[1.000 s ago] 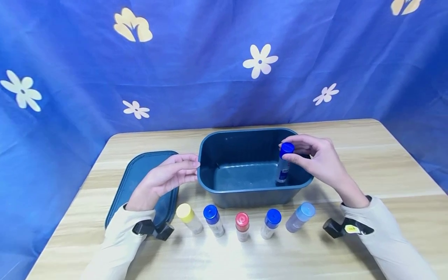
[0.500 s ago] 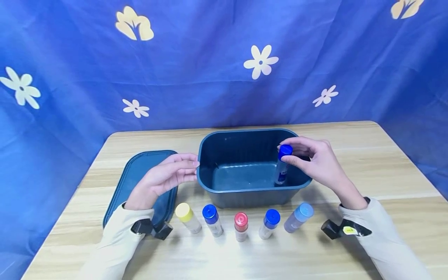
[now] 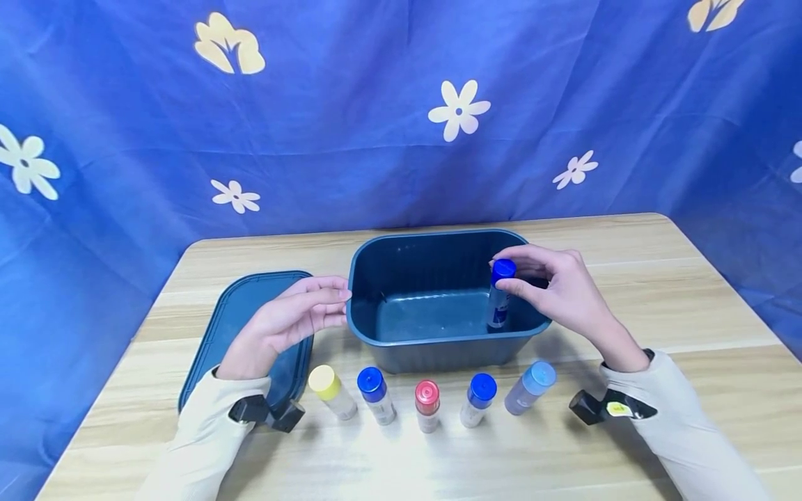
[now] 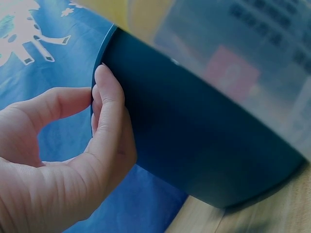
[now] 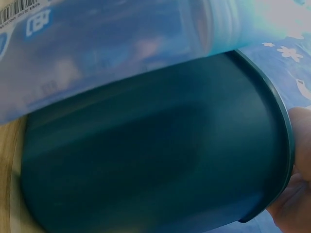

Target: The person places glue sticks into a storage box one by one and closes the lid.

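At four o'clock inside the dark teal oblong plastic box (image 3: 446,356), the right grip (image 3: 554,284) pinches a blue-capped clear plastic tube (image 3: 498,306) near its top, presumably keeping it upright; the left grip (image 3: 291,320), fingers relaxed, touches the rim (image 3: 349,319) at nine, likely steadying. Five colour-capped plastic tubes (image 3: 427,405) obstruct six o'clock; a flat teal plastic lid (image 3: 247,292) lies at eight.

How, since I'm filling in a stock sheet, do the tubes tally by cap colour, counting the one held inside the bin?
Yellow-capped tube: 1
Dark-blue-capped tubes: 3, one held by the right hand inside the bin
Red-capped tube: 1
Light-blue-capped tube: 1
Total: 6
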A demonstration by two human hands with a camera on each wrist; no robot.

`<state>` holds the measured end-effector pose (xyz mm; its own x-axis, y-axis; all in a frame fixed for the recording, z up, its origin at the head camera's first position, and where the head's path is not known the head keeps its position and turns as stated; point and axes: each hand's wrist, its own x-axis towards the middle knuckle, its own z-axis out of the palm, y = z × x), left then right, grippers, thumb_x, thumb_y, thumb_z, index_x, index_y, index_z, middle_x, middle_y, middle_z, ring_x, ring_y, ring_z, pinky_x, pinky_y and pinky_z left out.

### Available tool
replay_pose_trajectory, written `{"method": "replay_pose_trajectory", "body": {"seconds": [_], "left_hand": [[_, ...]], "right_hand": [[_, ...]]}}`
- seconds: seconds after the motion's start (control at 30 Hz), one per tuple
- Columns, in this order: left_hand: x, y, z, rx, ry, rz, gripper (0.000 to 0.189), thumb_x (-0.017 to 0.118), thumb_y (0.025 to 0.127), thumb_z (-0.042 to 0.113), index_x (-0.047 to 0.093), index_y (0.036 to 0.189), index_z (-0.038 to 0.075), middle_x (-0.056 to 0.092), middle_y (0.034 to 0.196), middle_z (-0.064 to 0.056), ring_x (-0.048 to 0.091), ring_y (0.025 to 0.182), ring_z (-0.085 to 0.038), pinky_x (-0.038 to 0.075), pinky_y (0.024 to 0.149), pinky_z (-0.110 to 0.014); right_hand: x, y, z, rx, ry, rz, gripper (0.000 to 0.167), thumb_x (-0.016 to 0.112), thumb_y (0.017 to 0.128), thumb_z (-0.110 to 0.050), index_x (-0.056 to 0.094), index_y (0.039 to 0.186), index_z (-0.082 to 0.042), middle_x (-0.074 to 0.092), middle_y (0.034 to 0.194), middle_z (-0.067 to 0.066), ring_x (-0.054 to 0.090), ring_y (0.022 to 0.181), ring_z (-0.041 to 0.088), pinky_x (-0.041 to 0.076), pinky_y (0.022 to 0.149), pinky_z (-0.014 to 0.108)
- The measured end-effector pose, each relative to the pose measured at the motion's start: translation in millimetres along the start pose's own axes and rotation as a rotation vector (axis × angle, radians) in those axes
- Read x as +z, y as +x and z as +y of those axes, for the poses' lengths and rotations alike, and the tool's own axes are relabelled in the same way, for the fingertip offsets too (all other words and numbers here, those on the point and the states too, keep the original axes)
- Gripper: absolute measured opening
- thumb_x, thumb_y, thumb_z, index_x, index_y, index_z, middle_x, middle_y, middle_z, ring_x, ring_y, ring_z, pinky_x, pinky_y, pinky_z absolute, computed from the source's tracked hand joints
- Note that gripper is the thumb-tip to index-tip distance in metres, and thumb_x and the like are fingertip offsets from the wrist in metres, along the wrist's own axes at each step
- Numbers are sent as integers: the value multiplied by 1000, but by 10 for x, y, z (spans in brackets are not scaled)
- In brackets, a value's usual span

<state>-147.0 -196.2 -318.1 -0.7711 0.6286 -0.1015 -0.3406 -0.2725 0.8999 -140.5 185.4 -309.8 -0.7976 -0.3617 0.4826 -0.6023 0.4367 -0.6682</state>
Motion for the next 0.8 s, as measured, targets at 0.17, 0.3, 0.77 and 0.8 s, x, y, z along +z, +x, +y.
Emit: {"method": "replay_pose_trajectory", "body": {"seconds": [0.17, 0.3, 0.77, 0.8], "left_hand": [[8, 6, 4, 0, 10, -8, 23, 45, 97, -6, 66, 98, 4, 69, 88, -4, 68, 79, -14, 57, 80, -27], [3, 3, 2, -1, -1, 0, 23, 45, 97, -6, 65, 99, 3, 70, 89, -5, 68, 80, -15, 57, 80, -28], [17, 4, -17, 6, -4, -7, 24, 45, 97, -7, 66, 97, 4, 69, 87, -4, 68, 78, -13, 57, 78, -26], [15, 2, -17, 6, -6, -5, 25, 44, 97, -7, 66, 97, 4, 69, 87, -4, 68, 78, -14, 57, 78, -26]], "right_hand": [[12, -7, 17, -25, -19, 0, 31, 75, 82, -2, 68, 112, -8, 72, 102, 3, 70, 91, 10, 54, 80, 19], [21, -1, 13, -43, -44, 2, 32, 75, 82, -1, 68, 112, -8, 72, 102, 4, 70, 91, 12, 54, 80, 19], [15, 0, 1, -92, -124, -29, 33, 74, 81, 3, 69, 112, -7, 72, 103, 5, 70, 92, 18, 50, 82, 12], [17, 3, 1, -96, -132, -32, 33, 74, 81, 3, 69, 112, -7, 72, 103, 5, 70, 91, 18, 51, 81, 13]]}}
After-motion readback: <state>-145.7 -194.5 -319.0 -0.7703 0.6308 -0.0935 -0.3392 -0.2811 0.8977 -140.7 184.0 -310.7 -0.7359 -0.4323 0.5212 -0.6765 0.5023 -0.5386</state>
